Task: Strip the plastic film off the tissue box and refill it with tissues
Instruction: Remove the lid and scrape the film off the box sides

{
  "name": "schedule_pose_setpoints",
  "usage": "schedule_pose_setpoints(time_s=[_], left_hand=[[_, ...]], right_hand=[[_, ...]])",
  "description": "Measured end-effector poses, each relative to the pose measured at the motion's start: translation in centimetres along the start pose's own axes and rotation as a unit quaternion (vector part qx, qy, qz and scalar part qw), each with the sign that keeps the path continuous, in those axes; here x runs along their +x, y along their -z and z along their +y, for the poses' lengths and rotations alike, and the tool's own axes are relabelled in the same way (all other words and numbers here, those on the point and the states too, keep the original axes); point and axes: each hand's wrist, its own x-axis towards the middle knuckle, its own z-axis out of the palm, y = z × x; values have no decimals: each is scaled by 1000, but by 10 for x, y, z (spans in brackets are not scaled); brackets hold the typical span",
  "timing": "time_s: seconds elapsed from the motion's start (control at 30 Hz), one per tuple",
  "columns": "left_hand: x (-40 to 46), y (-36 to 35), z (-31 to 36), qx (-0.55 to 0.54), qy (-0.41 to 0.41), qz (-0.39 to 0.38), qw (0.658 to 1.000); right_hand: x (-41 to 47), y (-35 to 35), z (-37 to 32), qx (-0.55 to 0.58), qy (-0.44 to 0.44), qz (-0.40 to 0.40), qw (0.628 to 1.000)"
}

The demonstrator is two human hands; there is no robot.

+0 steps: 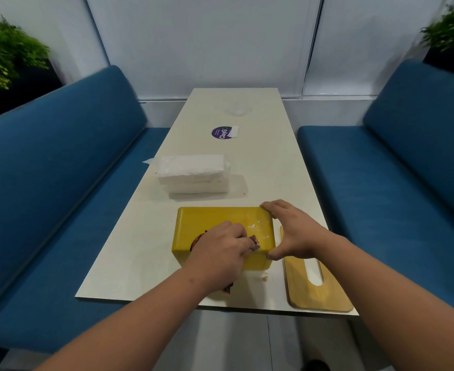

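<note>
White table (271, 167), left hand (220, 253) pinching film (255, 243) on the yellow box (204, 223), right hand (292, 231) spread bracing its three-o'clock end — film may tear short.

Evenly lit indoor scene, soft cool-white light w/ no single harsh source visible. Pale wall panels (201, 41) at the back read bright but not blown out. Soft shadow falls to the right of the wrapped tissue stack (193, 174) on the white table (282, 167), so light comes partly from the left. Faint shadows under both hands. Small glare specks on top of the yellow tissue box (207, 220). Strong wide-angle distortion: blue bench backs (60, 135) bow outward, forearms stretch large at the bottom. Motion blur smears the plants (9, 54) in both upper corners and the bench edges; centre of frame is sharper, though mildly soft.
</note>
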Motion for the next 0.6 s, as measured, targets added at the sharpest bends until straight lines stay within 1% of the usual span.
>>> schedule_pose_setpoints(time_s=[0.07,0.13,0.2,0.27,0.4,0.43,0.5,0.57,0.6], left_hand=[[11,1,-8,3,23,-11,1000],[25,2,-22,18,85,-13,996],[33,1,-30,31,124,-2,992],[31,-1,-26,32,110,-3,993],[17,-3,-10,24,9,-17,1000],[21,-2,-13,28,11,-23,999],[35,-1,-24,30,59,-34,997],[47,0,-31,38,105,-24,993],[49,-1,-30,41,113,-18,993]], right_hand=[[0,0,0,0,-2,-1,1000],[0,-1,1,-1,-3,0,1000],[0,-1,1,1,-4,-1,1000],[0,-1,1,-1,-2,0,1000],[-1,-2,1,8,5,5,1000],[-1,-3,1,10,5,7,1000],[-2,-3,1,7,4,7,1000],[-1,-2,1,2,3,6,1000],[-2,-2,1,2,3,5,1000]])
